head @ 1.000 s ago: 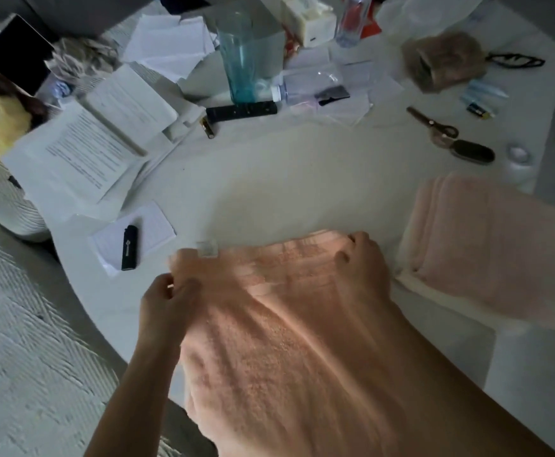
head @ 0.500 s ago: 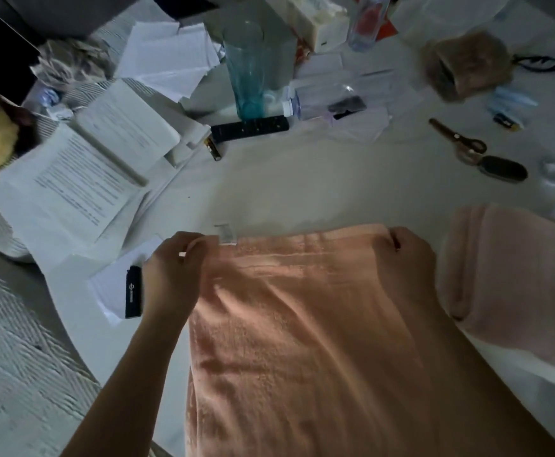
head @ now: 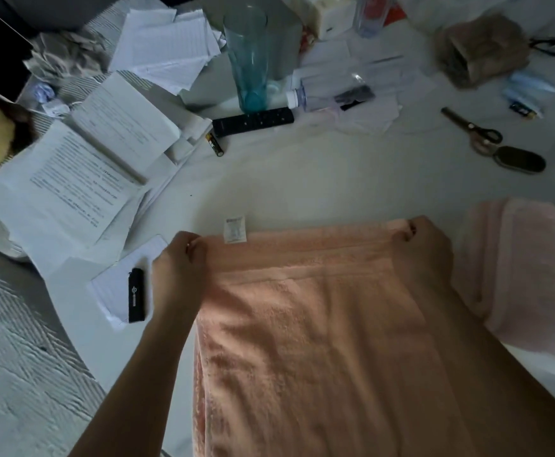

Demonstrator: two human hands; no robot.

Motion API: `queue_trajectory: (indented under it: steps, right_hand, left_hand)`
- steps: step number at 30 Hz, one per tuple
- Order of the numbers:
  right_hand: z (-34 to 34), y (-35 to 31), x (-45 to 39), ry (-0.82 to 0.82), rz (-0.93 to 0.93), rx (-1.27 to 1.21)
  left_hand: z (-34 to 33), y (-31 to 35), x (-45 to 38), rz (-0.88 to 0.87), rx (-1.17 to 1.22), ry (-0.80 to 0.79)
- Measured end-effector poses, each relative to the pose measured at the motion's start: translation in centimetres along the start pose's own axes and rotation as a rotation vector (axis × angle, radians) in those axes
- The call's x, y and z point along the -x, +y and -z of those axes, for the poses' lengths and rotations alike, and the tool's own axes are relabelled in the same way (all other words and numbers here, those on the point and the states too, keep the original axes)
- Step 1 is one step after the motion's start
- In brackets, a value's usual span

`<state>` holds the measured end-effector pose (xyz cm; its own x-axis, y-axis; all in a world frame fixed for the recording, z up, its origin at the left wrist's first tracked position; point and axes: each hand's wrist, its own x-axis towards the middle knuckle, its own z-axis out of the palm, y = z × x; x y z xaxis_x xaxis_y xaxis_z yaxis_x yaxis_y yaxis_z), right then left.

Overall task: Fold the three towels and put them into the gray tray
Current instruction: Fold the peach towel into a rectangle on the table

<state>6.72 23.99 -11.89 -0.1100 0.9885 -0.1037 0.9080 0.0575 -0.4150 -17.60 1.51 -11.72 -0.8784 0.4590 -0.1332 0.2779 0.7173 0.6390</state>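
Left hand (head: 180, 258) and right hand (head: 422, 249) are each pinching a far corner of the fuzzy peach towel (head: 305, 341), which is lying flat on the white surface (head: 302, 183). A folded pink towel (head: 530, 275) is sitting just right of the right grip; a black lighter (head: 136, 295) is lying on paper left of the left grip.

The peach towel (head: 319, 341) is running off the bottom edge, so its near end is not showing. The right hand (head: 422, 255) and forearm are covering its right border. The folded pink towel (head: 530, 275) is being cut by the right edge. Print on the towel's white label (head: 234, 229) and on the papers (head: 71, 189) is blurring beyond reading.
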Motion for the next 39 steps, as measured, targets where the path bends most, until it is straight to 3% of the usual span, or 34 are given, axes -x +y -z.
queue_trajectory:
  steps: [5, 9, 12, 18, 21, 24, 27, 31, 35, 39]
  right_hand:
    - [0.2, -0.3, 1.1, 0.012, 0.019, -0.065]
    - [1.1, 1.3, 7.2, -0.086, 0.245, -0.166]
    - [1.7, 5.5, 14.1, -0.081, 0.393, -0.024]
    - [2.0, 11.2, 21.6, -0.291, 0.59, 0.311]
    - [2.4, 12.7, 21.6, -0.322, 0.597, 0.436]
    - [3.2, 14.4, 20.9, -0.293, 0.551, 0.431]
    - [4.4, 17.4, 20.5, -0.289, 0.517, 0.431]
    - [5.5, 19.0, 20.9, -0.29, 0.459, 0.427]
    - [5.1, 19.1, 22.7, -0.308, 0.561, 0.38]
    - [5.5, 20.1, 22.9, -0.319, 0.58, 0.417]
  left_hand:
    - [-0.1, -0.1, 0.8, -0.056, 0.126, 0.018]
    - [1.0, -1.8, 5.6, 0.03, 0.137, -0.066]
    - [2.4, -3.7, 11.7, 0.081, 0.105, -0.124]
    - [4.8, -7.1, 22.5, 0.215, 0.142, -0.243]
    - [4.5, -8.6, 26.6, 0.185, 0.066, -0.332]
    - [4.3, -10.2, 29.3, 0.14, 0.003, -0.277]
    - [4.9, -11.6, 29.7, 0.232, 0.132, -0.174]
    - [3.7, -12.4, 31.1, 0.368, 0.296, -0.295]
    - [3.1, -12.9, 31.2, 0.629, 0.641, -0.337]
    - [3.4, -13.0, 31.9, 0.613, 0.558, -0.225]
